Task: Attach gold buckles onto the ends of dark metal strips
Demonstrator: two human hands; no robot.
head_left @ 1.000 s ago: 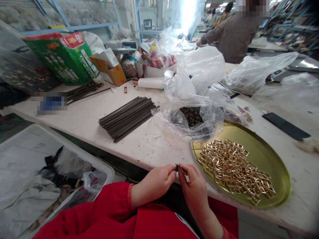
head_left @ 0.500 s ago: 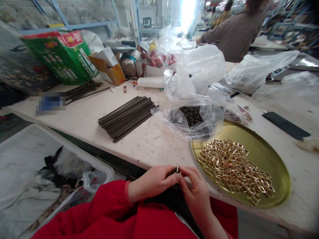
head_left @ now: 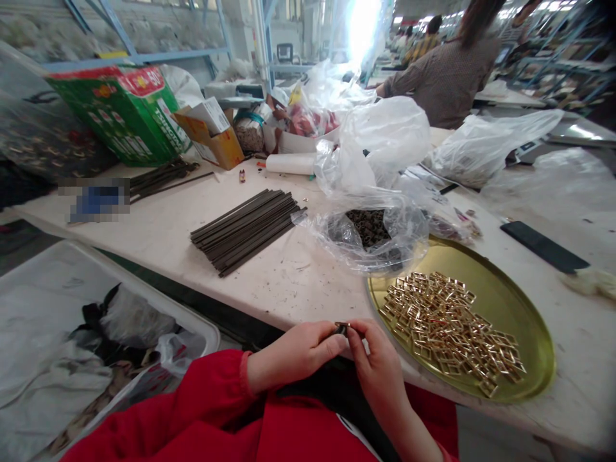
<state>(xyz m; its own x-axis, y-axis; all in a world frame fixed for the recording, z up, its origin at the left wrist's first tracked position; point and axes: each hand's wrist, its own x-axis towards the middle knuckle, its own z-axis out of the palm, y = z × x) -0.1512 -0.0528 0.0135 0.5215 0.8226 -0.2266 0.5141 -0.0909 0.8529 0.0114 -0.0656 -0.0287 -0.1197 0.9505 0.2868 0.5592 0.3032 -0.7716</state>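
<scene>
At the table's front edge my left hand [head_left: 302,350] and my right hand [head_left: 380,362] meet, fingertips close together. Between them is a small metal buckle [head_left: 342,325], with a dark piece at it on the left hand's side. My left hand pinches the dark piece between thumb and fingers; my right fingertips grip the buckle. To the right, a gold oval tray [head_left: 528,321] bears a heap of gold rectangular buckles [head_left: 447,321]. A stack of dark flat strips [head_left: 245,228] lies farther back on the left. Small dark parts [head_left: 369,228] sit in an open clear plastic bag [head_left: 332,240].
A white bin [head_left: 205,330] with scraps and plastic stands at the lower left. Behind are a green box [head_left: 125,122], a small open carton [head_left: 216,144] and a white roll [head_left: 289,163]. A dark flat bar [head_left: 543,247] lies at right. A person [head_left: 443,80] stands beyond the table.
The buckle between my fingertips has turned from upright to nearly flat. My right fingers have shifted slightly. The view has moved a little, and the person beyond the table has shifted.
</scene>
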